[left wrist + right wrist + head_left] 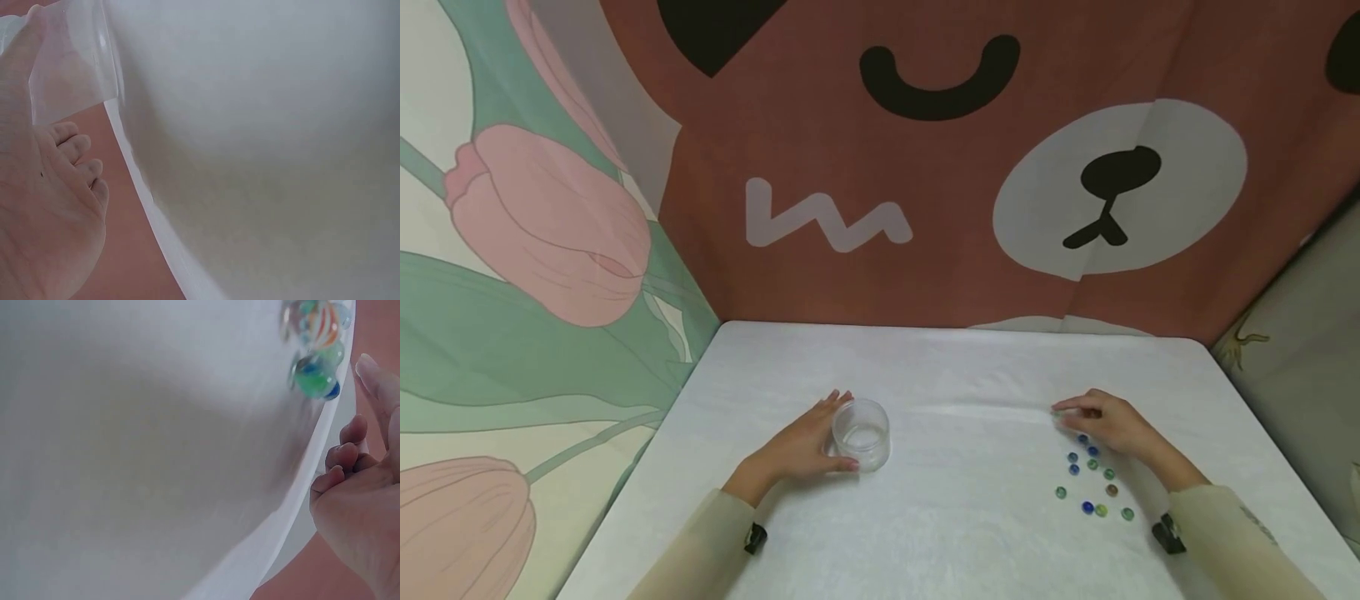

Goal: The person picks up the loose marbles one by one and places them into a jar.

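Observation:
My left hand (808,437) holds a clear round plastic container (871,450) from its left side, thumb in front and fingers behind. In the left wrist view, the container (75,62) appears at the upper left, beside the thumb. On the right, my right hand (1108,421) pinches a small greenish marble (1057,413) between thumb and index finger; its other fingers are curled in. Several glass marbles lie just below that hand, among them a blue one (1087,507), a brown one (1112,490) and a yellow-green one (1101,510). An orange-striped marble (325,326) shows in the right wrist view.
A white cloth (955,500) covers the table, with a crease running between the hands. Behind the table's far edge hangs a reddish-brown printed curtain (820,283). A tulip-patterned curtain (550,225) borders the left side.

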Demonstrator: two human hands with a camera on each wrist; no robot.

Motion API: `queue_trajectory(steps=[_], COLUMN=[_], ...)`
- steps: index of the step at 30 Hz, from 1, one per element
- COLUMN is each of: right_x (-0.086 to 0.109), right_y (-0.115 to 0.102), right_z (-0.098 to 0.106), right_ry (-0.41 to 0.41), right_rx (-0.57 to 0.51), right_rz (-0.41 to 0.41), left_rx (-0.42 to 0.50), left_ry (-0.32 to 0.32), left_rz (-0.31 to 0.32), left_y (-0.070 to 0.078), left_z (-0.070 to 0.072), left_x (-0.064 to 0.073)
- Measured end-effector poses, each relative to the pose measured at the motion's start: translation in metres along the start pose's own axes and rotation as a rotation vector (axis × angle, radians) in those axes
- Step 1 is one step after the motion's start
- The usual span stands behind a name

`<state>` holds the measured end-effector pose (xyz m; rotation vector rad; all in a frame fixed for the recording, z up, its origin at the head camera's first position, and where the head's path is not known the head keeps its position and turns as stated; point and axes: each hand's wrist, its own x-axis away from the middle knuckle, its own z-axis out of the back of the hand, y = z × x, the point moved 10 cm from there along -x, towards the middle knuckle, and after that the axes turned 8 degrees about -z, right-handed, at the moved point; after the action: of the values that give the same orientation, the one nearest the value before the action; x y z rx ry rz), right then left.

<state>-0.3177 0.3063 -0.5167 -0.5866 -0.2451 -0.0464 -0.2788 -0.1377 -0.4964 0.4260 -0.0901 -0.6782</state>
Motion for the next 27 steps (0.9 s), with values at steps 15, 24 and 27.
queue_trajectory(steps=[15, 24, 27], right_x=[0.012, 0.02, 0.024], right_y=[-0.039, -0.067, -0.078], right_z=[0.002, 0.0, -0.002], right_ry=[0.072, 0.093, 0.094], right_rx=[-0.078, -0.104, -0.122], right_rz=[0.137, 0.168, 0.182], left_rx=[-0.002, -0.031, -0.037], left_ry=[0.002, 0.04, 0.038], left_rz=[-0.011, -0.057, -0.05], left_y=[0.0, 0.003, 0.002], left_z=[-0.001, 0.002, 0.001], left_x=[0.0, -0.001, -0.001])
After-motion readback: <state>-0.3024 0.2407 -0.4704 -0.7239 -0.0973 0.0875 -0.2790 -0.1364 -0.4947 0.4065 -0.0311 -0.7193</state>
